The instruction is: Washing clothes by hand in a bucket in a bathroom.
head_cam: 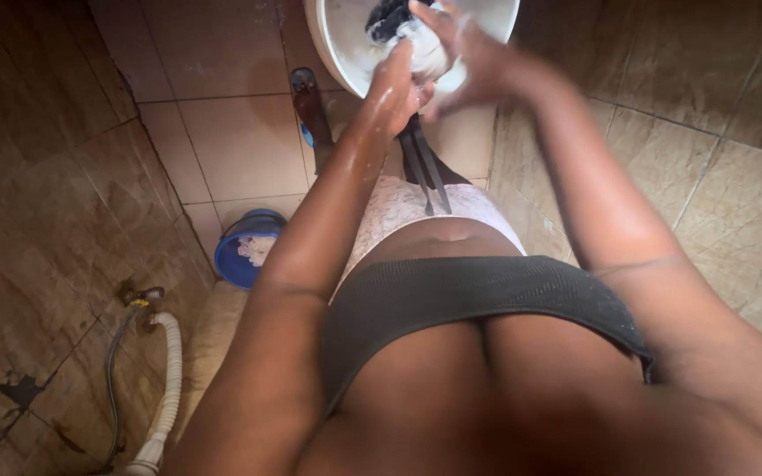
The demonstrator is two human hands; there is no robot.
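Observation:
A white basin (337, 44) sits at the top of the head view, with soapy water in it. Over it, my left hand (394, 88) and my right hand (460, 53) both grip a wet dark-and-white cloth (407, 31), pressed together between them. Both hands are wet and soapy. Dark straps (425, 167) of the cloth hang down below my hands toward my lap. Much of the cloth is hidden by my fingers.
A blue bucket (244, 251) with something white inside stands on the tiled floor at left. A dark slipper (310, 101) lies near the basin. A tap (138, 300) with a white hose (169, 379) is on the left tiled wall. Tiled wall rises at right.

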